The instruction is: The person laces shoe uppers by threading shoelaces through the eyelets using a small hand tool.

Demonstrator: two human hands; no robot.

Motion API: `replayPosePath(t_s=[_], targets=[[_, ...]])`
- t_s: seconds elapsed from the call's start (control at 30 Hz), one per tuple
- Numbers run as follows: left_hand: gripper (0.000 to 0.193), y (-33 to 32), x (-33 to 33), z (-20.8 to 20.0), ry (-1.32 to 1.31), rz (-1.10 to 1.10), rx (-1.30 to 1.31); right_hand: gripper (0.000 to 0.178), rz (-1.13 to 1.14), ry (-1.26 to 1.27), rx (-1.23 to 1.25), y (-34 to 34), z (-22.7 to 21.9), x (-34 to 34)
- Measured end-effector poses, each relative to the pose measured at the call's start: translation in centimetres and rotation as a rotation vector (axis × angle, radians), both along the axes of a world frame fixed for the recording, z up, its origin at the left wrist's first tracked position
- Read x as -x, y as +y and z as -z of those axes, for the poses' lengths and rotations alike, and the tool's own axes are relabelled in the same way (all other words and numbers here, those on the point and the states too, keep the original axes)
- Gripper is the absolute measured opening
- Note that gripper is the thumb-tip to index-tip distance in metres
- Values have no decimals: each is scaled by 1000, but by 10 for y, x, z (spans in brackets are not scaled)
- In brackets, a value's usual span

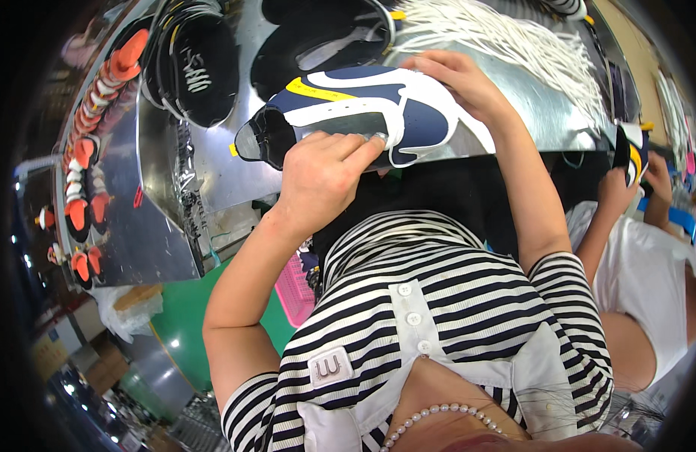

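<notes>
Our left hand (325,172) clamps the shoe upper (363,105) at its opening, our right hand (459,77) its far edge. We record metal table (229,182) under the upper, white cords (506,47) beyond, green floor (189,320) and pink basket (293,295) below, contents unclear.

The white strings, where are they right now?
In the head view, the white strings lie in a long bundle on the metal table at the upper right, just beyond the right hand.

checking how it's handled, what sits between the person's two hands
Between the left hand and right hand sits the navy-and-white shoe upper, as the head view shows.
</notes>
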State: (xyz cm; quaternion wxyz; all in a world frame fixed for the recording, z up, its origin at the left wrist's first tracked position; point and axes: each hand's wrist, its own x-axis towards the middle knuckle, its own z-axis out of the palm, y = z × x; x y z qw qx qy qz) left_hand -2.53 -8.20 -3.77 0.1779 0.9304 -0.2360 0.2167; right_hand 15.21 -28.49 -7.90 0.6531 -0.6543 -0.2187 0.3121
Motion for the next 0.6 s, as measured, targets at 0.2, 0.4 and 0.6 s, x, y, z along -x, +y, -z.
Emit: replayPosePath(t_s=[0.2, 0.4, 0.6], targets=[[18, 26, -3, 12, 70, -148, -8, 29, -337, -341, 122, -70, -57, 49], [19, 8, -15, 9, 270, -149, -53, 50, 222, -134, 253, -7, -8, 36], [59, 44, -30, -15, 1493, -295, 878, 53, 275, -178, 100, 15, -7, 55]])
